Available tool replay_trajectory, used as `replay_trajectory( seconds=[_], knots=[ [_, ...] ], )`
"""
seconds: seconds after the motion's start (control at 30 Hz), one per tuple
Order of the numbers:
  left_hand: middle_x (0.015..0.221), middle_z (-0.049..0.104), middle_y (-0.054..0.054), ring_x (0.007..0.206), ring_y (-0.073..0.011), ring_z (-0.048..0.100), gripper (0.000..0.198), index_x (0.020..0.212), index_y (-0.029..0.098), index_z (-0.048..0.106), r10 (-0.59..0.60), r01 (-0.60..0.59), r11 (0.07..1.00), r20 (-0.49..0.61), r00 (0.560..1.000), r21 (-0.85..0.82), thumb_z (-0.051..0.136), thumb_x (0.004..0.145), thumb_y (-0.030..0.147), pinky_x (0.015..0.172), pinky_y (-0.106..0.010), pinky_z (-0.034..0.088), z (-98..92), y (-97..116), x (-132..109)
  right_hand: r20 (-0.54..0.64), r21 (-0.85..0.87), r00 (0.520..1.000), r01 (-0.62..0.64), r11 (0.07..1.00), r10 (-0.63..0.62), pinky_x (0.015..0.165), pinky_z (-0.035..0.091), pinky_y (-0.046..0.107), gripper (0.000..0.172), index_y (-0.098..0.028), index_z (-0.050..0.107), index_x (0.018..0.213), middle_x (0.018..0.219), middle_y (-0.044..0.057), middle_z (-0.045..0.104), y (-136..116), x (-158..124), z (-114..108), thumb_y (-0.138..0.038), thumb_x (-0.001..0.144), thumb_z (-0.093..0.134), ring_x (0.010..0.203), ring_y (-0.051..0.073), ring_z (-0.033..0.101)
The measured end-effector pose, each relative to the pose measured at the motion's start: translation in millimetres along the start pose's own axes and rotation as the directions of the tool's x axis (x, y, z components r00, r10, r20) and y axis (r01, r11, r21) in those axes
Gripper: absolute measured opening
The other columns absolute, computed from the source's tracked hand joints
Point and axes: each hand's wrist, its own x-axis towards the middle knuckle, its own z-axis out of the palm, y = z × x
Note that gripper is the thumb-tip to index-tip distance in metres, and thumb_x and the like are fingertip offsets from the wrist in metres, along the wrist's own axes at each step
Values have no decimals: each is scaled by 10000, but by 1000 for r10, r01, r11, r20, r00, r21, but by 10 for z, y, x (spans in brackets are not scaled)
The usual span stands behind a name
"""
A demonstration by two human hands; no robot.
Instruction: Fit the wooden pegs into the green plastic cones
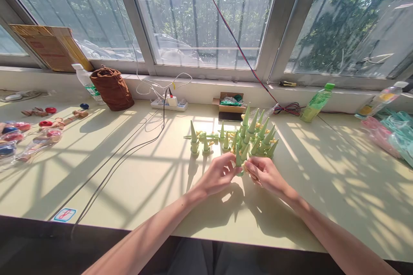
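Observation:
Between my two hands is a green cone-shaped piece, its pointed tip upward, just above the near part of the table. My left hand is closed on it from the left side. With thumb and fingers pinched together, my right hand meets a small yellowish part at the piece's right side; its exact shape is too small to make out. Right behind my hands stands a cluster of similar green spiked pieces, with small yellow parts among them. Further left a few more upright green cones stand apart.
Behind the cones sits an open small cardboard box with green contents. A green bottle stands back right. Dark cables cross the table to a power strip. Wooden toys with balls and a brown pouch are at left.

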Motion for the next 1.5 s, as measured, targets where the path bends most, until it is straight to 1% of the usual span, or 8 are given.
replay_trajectory(
  seconds=[0.23,0.47,0.63,0.87,1.0,1.23,1.33,1.5],
  knots=[
    [962,587,-68,759,-148,545,224,962,183,623,172,-162,965,-32,985,206,525,963,385,627,-266,473,9,-68,11,2,82,999,-34,996,34,353,235,222,495,-201,438,626,530,-74,336,33,30,-8,-605,845,622,379,66,313],
    [1006,610,-52,705,-121,587,280,1039,192,594,-39,52,996,-177,984,72,568,926,447,562,-221,487,11,1,56,-150,-12,986,66,998,-67,382,289,225,405,-201,490,719,535,-60,417,39,31,8,-542,930,550,408,85,381],
    [558,530,14,404,-89,488,528,752,155,564,-255,258,946,41,966,-195,418,937,627,403,-201,362,0,-15,85,-131,-222,975,149,964,-181,445,366,242,360,-196,540,763,546,-39,469,34,9,-28,-501,954,524,456,106,419],
    [574,565,11,427,-97,534,515,777,151,571,-279,312,902,147,949,-300,558,850,660,448,-208,391,-9,-116,86,-93,-328,967,197,924,-239,498,392,257,337,-184,576,785,612,-12,489,19,-22,-22,-470,954,518,530,127,450],
    [591,557,27,460,-103,537,427,818,171,556,-249,268,929,107,963,-253,567,877,594,460,-209,410,-4,-124,63,-102,-239,983,123,963,-151,469,352,255,394,-190,520,705,557,-28,440,17,-29,-5,-508,938,531,492,117,412],
    [718,559,11,514,-91,518,276,928,178,580,-132,127,979,-23,991,-158,613,891,450,440,-197,429,8,-33,40,6,200,995,-97,975,98,357,171,207,489,-195,433,656,578,-79,323,4,3,20,-599,854,626,407,46,243],
    [852,578,-23,574,-92,543,266,955,166,606,-64,58,989,-44,997,-134,629,886,422,467,-203,464,4,-6,38,56,264,989,-150,953,140,343,136,195,493,-189,428,660,578,-88,318,-7,11,4,-588,848,650,387,27,222],
    [777,602,-10,507,-84,529,250,960,165,584,-89,89,966,13,996,-241,579,920,412,423,-192,429,29,-41,46,58,268,991,-129,955,117,343,156,188,479,-188,431,673,563,-91,321,16,17,-3,-571,863,646,383,29,248]
  ],
)
